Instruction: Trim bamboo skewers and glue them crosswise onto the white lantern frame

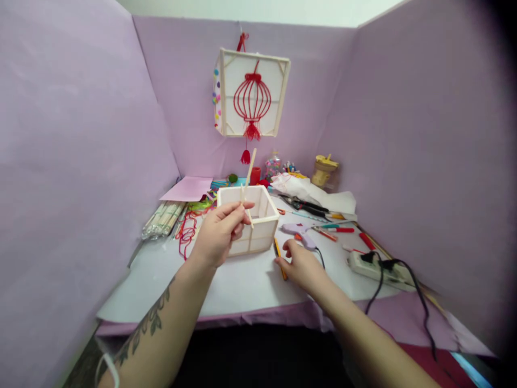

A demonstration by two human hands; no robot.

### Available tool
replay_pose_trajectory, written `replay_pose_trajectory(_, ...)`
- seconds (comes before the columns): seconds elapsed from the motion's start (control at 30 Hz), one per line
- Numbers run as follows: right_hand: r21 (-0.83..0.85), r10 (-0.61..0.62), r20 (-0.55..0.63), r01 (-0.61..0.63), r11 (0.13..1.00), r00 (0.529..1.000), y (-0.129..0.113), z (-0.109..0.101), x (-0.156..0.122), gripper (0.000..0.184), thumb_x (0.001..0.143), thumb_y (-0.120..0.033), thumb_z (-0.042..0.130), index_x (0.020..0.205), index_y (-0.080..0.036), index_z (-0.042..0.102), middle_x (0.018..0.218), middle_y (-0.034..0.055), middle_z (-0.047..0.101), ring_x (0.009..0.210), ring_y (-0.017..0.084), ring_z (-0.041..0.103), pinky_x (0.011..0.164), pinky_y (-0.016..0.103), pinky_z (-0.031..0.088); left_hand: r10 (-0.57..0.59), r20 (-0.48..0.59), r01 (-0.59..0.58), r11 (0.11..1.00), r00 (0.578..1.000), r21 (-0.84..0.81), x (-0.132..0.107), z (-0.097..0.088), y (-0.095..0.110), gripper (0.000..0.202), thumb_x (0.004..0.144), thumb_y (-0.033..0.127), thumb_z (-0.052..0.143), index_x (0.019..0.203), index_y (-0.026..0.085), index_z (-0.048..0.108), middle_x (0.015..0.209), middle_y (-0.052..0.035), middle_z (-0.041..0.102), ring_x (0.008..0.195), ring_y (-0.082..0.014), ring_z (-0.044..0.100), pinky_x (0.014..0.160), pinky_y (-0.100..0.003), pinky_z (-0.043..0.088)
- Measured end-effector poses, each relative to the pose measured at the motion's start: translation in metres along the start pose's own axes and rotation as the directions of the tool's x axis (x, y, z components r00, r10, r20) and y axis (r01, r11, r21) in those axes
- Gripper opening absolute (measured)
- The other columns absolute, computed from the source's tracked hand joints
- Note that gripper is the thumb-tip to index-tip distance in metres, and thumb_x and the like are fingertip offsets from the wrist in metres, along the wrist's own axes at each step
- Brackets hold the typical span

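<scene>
My left hand (224,226) is closed in a pinch on a thin wooden stick (251,167), which points up and slightly right. The stick crosses in front of an open box-shaped lantern frame (252,237) with white panels and pale wooden edges. A short piece of stick shows below the fingers. My right hand (301,264) is low over the table, thumb and fingers apart, beside an orange and black pencil (283,274). The thumb is at the pencil's edge; whether it touches is unclear. A lilac glue gun (301,230) lies just beyond this hand.
A finished lantern (252,94) with red decoration hangs above. Bundled sticks (163,218) and red yarn (186,234) lie left. Pliers (302,205), red markers (341,230) and white cloth or paper (315,189) lie right. A power strip (379,269) with black cords stands near the right edge.
</scene>
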State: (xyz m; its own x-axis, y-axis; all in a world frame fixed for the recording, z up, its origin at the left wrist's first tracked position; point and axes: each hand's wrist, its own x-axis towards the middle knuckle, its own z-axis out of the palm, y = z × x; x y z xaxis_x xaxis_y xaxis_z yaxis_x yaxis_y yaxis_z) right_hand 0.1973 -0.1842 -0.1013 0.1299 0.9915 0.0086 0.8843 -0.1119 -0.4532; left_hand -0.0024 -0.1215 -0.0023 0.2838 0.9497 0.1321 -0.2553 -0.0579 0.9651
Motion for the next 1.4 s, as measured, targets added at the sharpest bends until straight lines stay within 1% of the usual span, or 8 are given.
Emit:
replay_pose_trajectory(0.33, -0.009, 0.156, -0.021, -0.156, 0.988, 0.988, 0.001, 0.032, -0.002, 0.020, 0.084, -0.015, 0.047, 0.104, -0.016, 0.046, 0.081, 0.0107, 0.068, 0.073, 0.025, 0.066, 0.058, 0.030, 0.037, -0.161, -0.058, 0.141, 0.954, 0.985, -0.264, -0.066, 0.019, -0.022, 0.039, 0.066, 0.027, 0.079, 0.101, 0.013, 0.071, 0.071, -0.0017, 0.064, 0.049, -0.0036, 0.046, 0.045, -0.018, 0.032)
replay_pose_trajectory(0.47, 0.379, 0.196, -0.278, -0.081, 0.922, 0.940, 0.012, 0.019, -0.022, 0.023, 0.085, -0.021, 0.046, 0.108, -0.018, 0.043, 0.084, 0.0051, 0.060, 0.068, 0.020, 0.064, 0.060, 0.030, 0.045, -0.227, -0.049, 0.202, 0.930, 0.973, -0.309, -0.068, 0.027, -0.030, 0.039, 0.060, 0.024, 0.082, 0.096, 0.011, 0.071, 0.071, 0.0002, 0.061, 0.050, -0.0037, 0.047, 0.045, -0.017, 0.033)
replay_pose_trajectory(0.63, 0.918, 0.321, -0.277, 0.151, 0.366, 0.906, 0.024, 0.002, -0.042, 0.047, 0.072, -0.036, 0.068, 0.110, -0.023, 0.044, 0.103, 0.0036, 0.055, 0.056, 0.011, 0.058, 0.047, 0.025, 0.044, -0.307, -0.043, 0.276, 0.901, 0.951, -0.334, -0.071, 0.039, -0.042, 0.041, 0.056, 0.025, 0.084, 0.091, 0.010, 0.068, 0.064, 0.0021, 0.058, 0.049, -0.0044, 0.048, 0.044, -0.016, 0.034)
replay_pose_trajectory(0.73, 0.999, 0.253, -0.037, 0.033, 0.020, 0.967, 0.026, -0.002, -0.048, 0.059, 0.062, -0.035, 0.079, 0.113, -0.021, 0.052, 0.102, 0.0063, 0.060, 0.057, 0.008, 0.055, 0.046, 0.022, 0.041, -0.348, -0.046, 0.314, 0.888, 0.936, -0.335, -0.072, 0.045, -0.049, 0.042, 0.054, 0.029, 0.085, 0.085, 0.012, 0.064, 0.062, 0.0021, 0.059, 0.047, -0.0044, 0.047, 0.043, -0.016, 0.033)
replay_pose_trajectory(0.83, 0.991, 0.140, 0.079, -0.063, -0.116, 0.987, 0.025, -0.002, -0.057, 0.056, 0.061, -0.031, 0.082, 0.111, -0.019, 0.059, 0.089, 0.0039, 0.062, 0.056, 0.007, 0.050, 0.047, 0.020, 0.039, -0.362, -0.062, 0.325, 0.890, 0.930, -0.321, -0.072, 0.049, -0.054, 0.042, 0.054, 0.035, 0.085, 0.080, 0.012, 0.061, 0.060, 0.0027, 0.057, 0.044, -0.0033, 0.043, 0.039, -0.015, 0.029)
replay_pose_trajectory(0.97, 1.000, 0.013, -0.001, 0.001, 0.001, 1.000, 0.022, -0.002, -0.073, 0.038, 0.073, -0.034, 0.075, 0.105, -0.021, 0.060, 0.080, -0.0018, 0.053, 0.055, 0.006, 0.049, 0.048, 0.020, 0.037, -0.352, -0.081, 0.310, 0.895, 0.932, -0.322, -0.073, 0.053, -0.056, 0.039, 0.055, 0.033, 0.084, 0.079, 0.012, 0.061, 0.060, 0.0035, 0.055, 0.043, -0.0019, 0.039, 0.037, -0.014, 0.023)
replay_pose_trajectory(1.2, 0.581, -0.224, -0.223, 0.314, 0.751, 0.949, 0.012, -0.016, -0.092, 0.024, 0.098, -0.033, 0.037, 0.112, -0.020, 0.053, 0.071, -0.0007, 0.055, 0.058, 0.013, 0.050, 0.054, 0.025, 0.040, -0.343, -0.051, 0.317, 0.908, 0.938, -0.274, -0.081, 0.056, -0.056, 0.033, 0.061, 0.030, 0.080, 0.083, 0.011, 0.063, 0.061, 0.0029, 0.056, 0.047, -0.0042, 0.046, 0.041, -0.016, 0.034)
replay_pose_trajectory(1.4, 0.334, -0.314, -0.347, 0.429, 0.839, 0.884, 0.014, -0.020, -0.082, 0.020, 0.097, -0.029, 0.043, 0.104, -0.018, 0.058, 0.081, 0.0035, 0.066, 0.067, 0.015, 0.061, 0.062, 0.024, 0.047, -0.375, -0.060, 0.347, 0.900, 0.925, -0.262, -0.085, 0.055, -0.054, 0.033, 0.062, 0.031, 0.079, 0.076, 0.015, 0.055, 0.063, 0.0023, 0.059, 0.042, -0.0028, 0.042, 0.036, -0.014, 0.026)
